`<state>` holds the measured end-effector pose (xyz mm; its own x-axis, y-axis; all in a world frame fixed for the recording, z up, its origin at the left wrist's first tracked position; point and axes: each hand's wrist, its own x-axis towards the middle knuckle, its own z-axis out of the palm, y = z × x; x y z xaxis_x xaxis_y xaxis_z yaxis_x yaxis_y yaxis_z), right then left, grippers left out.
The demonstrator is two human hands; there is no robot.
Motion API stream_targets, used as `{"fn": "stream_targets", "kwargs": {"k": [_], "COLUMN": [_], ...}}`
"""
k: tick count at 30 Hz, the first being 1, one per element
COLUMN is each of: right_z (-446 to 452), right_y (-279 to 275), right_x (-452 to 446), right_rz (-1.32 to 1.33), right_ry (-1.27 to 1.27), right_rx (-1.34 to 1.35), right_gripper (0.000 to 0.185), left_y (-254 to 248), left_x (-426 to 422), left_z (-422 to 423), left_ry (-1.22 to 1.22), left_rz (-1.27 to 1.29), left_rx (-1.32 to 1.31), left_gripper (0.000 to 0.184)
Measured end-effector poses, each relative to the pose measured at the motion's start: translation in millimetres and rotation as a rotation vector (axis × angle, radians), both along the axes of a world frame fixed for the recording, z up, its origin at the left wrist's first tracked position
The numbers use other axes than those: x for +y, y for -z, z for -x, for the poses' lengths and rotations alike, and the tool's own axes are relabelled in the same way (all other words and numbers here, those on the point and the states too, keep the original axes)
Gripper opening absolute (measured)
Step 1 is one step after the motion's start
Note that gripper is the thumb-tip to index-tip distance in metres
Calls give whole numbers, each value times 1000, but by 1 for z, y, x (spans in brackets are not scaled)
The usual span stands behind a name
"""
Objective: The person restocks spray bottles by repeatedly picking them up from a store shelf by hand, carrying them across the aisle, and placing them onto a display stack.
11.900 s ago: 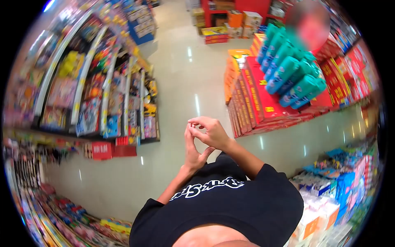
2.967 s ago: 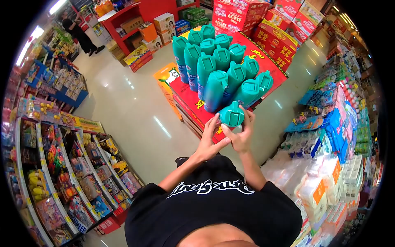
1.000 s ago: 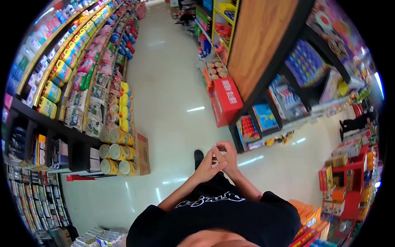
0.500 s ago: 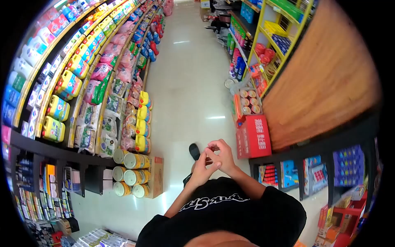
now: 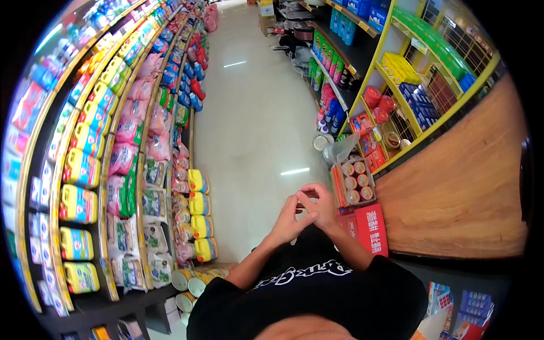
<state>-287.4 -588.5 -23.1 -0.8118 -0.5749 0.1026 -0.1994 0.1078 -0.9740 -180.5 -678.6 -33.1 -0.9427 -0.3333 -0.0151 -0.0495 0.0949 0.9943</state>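
My left hand [image 5: 289, 220] and my right hand [image 5: 321, 207] meet in front of my black T-shirt [image 5: 317, 283]. Fingers on both are bent inward, and the fingertips of one touch the other. No object shows in or between them. Both hands are held above the aisle floor, apart from the shelves. Closest to my right hand, at its right, are a red carton [image 5: 371, 229] with white lettering and an open box of round-lidded tubs [image 5: 356, 181].
Left shelves [image 5: 105, 198] hold yellow jugs, pink bags and bottles. Yellow jugs [image 5: 199, 204] stand along their foot, with lidded tubs [image 5: 195, 286] nearer me. On the right are a yellow wire rack [image 5: 391, 85] and a wooden panel [image 5: 453, 175]. The pale aisle floor [image 5: 243, 113] runs ahead.
My view has swung and shifted forward, so the red carton and tubs sit lower in view. My hands have moved slightly right, still touching, with the fingers drawn closer together.
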Motion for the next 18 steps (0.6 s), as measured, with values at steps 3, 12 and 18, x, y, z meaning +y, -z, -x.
{"fn": "stream_targets", "kwargs": {"k": [3, 12, 18], "right_z": [43, 226, 335], "right_y": [11, 30, 5], "right_x": [-43, -201, -300], "right_rz": [-8, 53, 44], "right_ry": [76, -30, -188], "right_rx": [-72, -241, -70], "right_gripper": [24, 25, 30], "left_y": [7, 1, -2], "left_x": [-47, -194, -296], "left_z": [51, 224, 318], "left_ry": [40, -35, -49], "left_rz": [-14, -19, 101], "left_rx": [-57, -93, -78], "left_gripper": [68, 68, 67]}}
